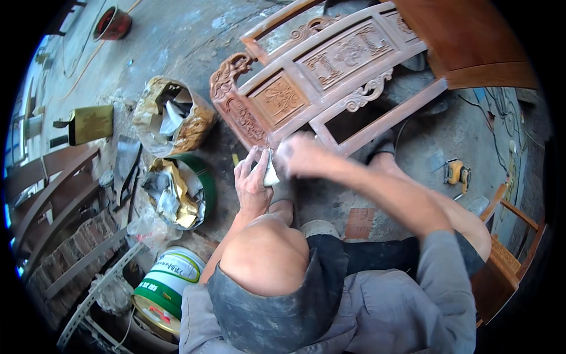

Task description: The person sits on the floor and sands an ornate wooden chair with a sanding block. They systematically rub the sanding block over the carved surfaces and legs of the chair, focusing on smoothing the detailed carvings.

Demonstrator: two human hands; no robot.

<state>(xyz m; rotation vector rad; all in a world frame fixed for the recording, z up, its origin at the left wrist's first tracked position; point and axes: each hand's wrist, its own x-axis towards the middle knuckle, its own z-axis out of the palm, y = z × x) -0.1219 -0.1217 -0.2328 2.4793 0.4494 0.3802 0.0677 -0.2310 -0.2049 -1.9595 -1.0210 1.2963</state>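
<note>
A carved reddish-brown wooden furniture panel (348, 59), with scrollwork and relief panels, stands tilted in front of me. My left hand (252, 180) is at its nearest lower corner, fingertips against the wood. A small white folded piece (271, 171), cloth or paper, is tucked between the thumb and fingers of that hand. Right beside it, my right hand (303, 156) is smeared by motion at the panel's lower edge. Its fingers and anything in them cannot be made out.
Left of the panel stand a torn sack (203, 121) and a green bucket (207, 192) with scraps. A paint pail (171, 277) is by my left side. On the right lie a yellow power sander (456, 172) and cables; a brown wooden panel (471, 41) overhangs the far right.
</note>
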